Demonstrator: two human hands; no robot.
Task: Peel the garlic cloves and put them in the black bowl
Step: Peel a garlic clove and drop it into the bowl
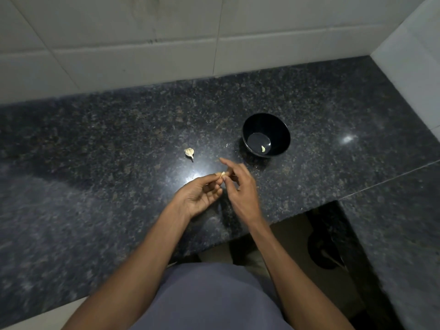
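Left hand: palm up, fingertips pinching the clove from below.
Right hand: thumb and a finger nipping at the clove's far end, forefinger stretched out straight, other fingers loosely curled.
Clove: held between both hands above the counter, just short of the bowl; small, pale cream, with what looks like a flap of papery skin at its tip; too small to tell how much skin remains.
Bowl: black, glossy, upright, up and right of the hands; one peeled clove lying on its floor.
Bulb: rest of the garlic head, whitish with a short stalk, lying on the counter left of the bowl, apart from both hands.
Step, as judged: stripping skin; drop into the bowl not yet due.
Risk 1: clove squirting out of the pinch, since peeled garlic is likely slick and the hold is only at the fingertips; a roll off the near edge onto the floor is possible.
Risk 2: skin tearing in flakes and clinging to fingers, then falling into the bowl with the clove.
Risk 3: nail digging too deep and gouging the flesh.
Risk 4: dim light and dark speckled stone hiding dropped scraps or a stray clove.
Risk 5: a careless reach tipping the light bowl.
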